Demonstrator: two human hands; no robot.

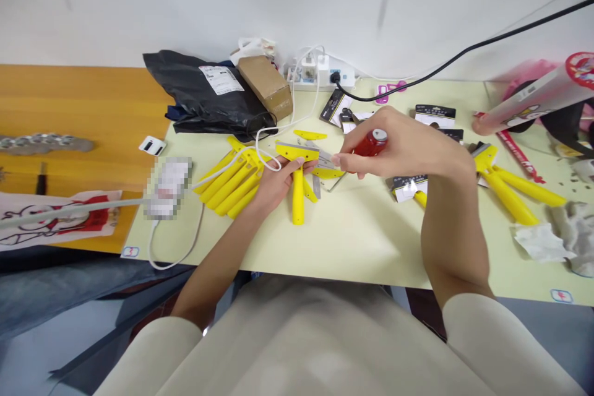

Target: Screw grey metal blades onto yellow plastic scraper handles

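My left hand (277,184) is closed on a yellow scraper (298,201), thumb at the neck below its wide head, the handle pointing toward me. In my right hand (403,142) is a screwdriver with a red handle (370,145); its tip is hard to make out close to the scraper's head. Several yellow scraper handles (234,182) lie fanned out left of my left hand. A loose yellow cover plate (310,135) rests just beyond the scraper. Flat metal blades and another yellow plate (327,172) lie between my hands, partly hidden.
A black plastic parcel (208,99), a cardboard box (266,83) and a power strip (341,74) stand along the wall. A white cable (262,136) loops over the handles. Other yellow scrapers (510,195), packaging cards (435,115) and a crumpled tissue (542,242) lie to the right.
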